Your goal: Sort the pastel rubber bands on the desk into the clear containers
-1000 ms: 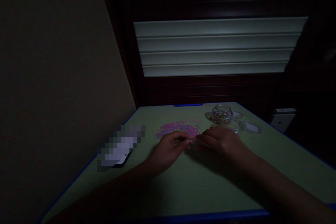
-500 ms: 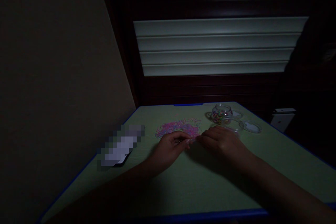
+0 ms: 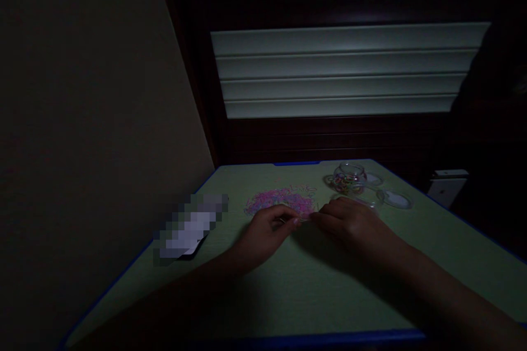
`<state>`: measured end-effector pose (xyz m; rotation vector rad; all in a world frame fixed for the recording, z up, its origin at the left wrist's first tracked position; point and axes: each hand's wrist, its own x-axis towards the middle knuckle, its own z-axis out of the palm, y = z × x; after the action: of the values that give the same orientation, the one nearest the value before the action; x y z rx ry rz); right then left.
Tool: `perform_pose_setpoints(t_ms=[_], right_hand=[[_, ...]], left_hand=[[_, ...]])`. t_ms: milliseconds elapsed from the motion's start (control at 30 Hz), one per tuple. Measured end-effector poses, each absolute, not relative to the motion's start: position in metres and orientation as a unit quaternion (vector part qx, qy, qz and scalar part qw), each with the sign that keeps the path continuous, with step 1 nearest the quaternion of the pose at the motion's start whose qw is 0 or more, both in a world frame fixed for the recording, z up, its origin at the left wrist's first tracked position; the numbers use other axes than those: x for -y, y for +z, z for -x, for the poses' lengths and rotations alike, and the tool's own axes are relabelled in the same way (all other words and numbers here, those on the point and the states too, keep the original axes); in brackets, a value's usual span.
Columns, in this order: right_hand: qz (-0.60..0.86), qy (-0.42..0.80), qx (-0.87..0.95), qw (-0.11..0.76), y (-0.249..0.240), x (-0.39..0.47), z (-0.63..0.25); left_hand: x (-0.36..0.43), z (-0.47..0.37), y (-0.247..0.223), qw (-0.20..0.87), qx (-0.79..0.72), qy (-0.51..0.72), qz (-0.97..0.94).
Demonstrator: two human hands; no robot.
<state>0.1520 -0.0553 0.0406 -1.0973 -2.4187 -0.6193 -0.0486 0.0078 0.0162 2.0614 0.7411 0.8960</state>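
My left hand (image 3: 267, 233) is closed in a pinch, thumb and forefinger together, just in front of a pile of small pink and purple rubber bands (image 3: 280, 200). Close by on the right, my right hand (image 3: 346, 222) pinches too, its fingertips almost meeting those of the left. Something thin and pale seems to run between the two pinches, too small and dark to name. Behind the right hand stands a clear round jar (image 3: 349, 178) partly filled with colourful bands. A second clear container (image 3: 368, 196) is partly hidden by that hand.
Two round lids (image 3: 396, 199) lie by the jars on the right. On the left of the green, blue-edged table (image 3: 263, 301) rests a flat pixelated object (image 3: 189, 230). A wall borders the left side, and a white box (image 3: 447, 189) stands beyond the right edge.
Both hands keep nearly the same pinched pose at the same spot. The view has shifted very slightly; the pile and jars look unchanged.
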Motion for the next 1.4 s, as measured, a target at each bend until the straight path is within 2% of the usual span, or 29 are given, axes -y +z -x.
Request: perform_pose_setpoints(t_ms=[167,300,400,533,833,1400], right_hand=[[0.42,-0.245,0.86,0.155,0.044,0.054,-0.155],[0.459,-0.262,0.84,0.122,0.049,0.053,-0.162],[0.504,-0.283,0.808,0.113,0.054,0.055,-0.168],[0.596,-0.315,0.729,0.114,0.063,0.061,-0.175],[0.723,-0.286,0.626,0.057,0.061,0.064,-0.188],[0.723,-0.281,0.628,0.06,0.062,0.067,-0.187]], left_hand=[[-0.007,0.053,0.018,0.211,-0.26,0.313,-0.889],[-0.009,0.059,0.016,0.039,-0.273,0.238,-0.931],[-0.011,0.062,0.015,-0.025,-0.295,0.196,-0.935],[-0.013,0.062,0.014,-0.043,-0.305,0.178,-0.935],[-0.013,0.063,0.013,-0.046,-0.299,0.166,-0.938],[-0.014,0.063,0.011,-0.048,-0.285,0.174,-0.941]])
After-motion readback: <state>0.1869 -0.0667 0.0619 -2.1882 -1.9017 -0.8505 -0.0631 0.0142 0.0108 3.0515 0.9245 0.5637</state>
